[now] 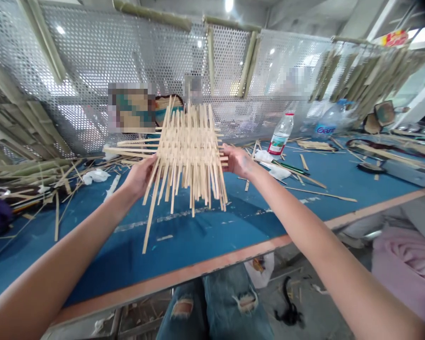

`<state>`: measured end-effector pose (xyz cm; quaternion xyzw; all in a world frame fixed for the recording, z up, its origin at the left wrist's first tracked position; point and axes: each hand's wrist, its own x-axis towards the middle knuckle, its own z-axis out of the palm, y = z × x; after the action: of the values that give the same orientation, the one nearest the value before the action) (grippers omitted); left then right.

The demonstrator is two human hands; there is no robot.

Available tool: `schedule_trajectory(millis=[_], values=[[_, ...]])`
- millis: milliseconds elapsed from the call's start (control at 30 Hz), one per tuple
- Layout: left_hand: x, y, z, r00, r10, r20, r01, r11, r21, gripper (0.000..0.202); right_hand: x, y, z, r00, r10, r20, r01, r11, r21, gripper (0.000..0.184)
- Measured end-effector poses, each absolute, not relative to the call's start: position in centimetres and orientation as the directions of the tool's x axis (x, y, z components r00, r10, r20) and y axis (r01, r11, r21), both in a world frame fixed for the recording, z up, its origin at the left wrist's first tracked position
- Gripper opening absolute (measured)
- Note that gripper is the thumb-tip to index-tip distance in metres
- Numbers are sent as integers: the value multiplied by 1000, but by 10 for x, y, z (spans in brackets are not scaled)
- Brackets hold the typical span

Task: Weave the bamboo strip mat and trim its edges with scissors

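Pinching narrowly at opposite sides, the left hand [141, 177] and the right hand [235, 159] are holding a woven bamboo panel [191, 151] between them, some of their fingertips hiding behind its strips. The panel is hovering above the blue table [212, 245], its woven face turning toward the person. Its long axis is running away from the person, with lengthwise strips fanning out at both the near and far ends. One long strip [150, 217] at the panel's near left corner is reaching closer to the person than the rest. Crosswise strips are sticking out leftward past the left hand; shorter ends are pointing toward the right hand.

Left of the panel, a crumpled white scrap [95, 176] is lying among loose strips, and bamboo poles [24, 113] are slanting farther out. Right of the panel, a red-capped bottle [282, 134] is standing, with a larger clear bottle [329, 120] standing farther right. Behind the panel, a perforated screen [92, 52] is rising.
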<state>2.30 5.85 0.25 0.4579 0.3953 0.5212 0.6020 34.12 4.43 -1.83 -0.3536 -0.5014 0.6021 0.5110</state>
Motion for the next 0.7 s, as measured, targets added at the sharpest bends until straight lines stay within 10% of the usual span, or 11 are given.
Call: schedule_trajectory(millis=[700], values=[[28, 61, -23, 106, 994, -6, -174, 24, 985, 26, 326, 51, -44, -99, 995, 19, -275, -8, -961, 26]])
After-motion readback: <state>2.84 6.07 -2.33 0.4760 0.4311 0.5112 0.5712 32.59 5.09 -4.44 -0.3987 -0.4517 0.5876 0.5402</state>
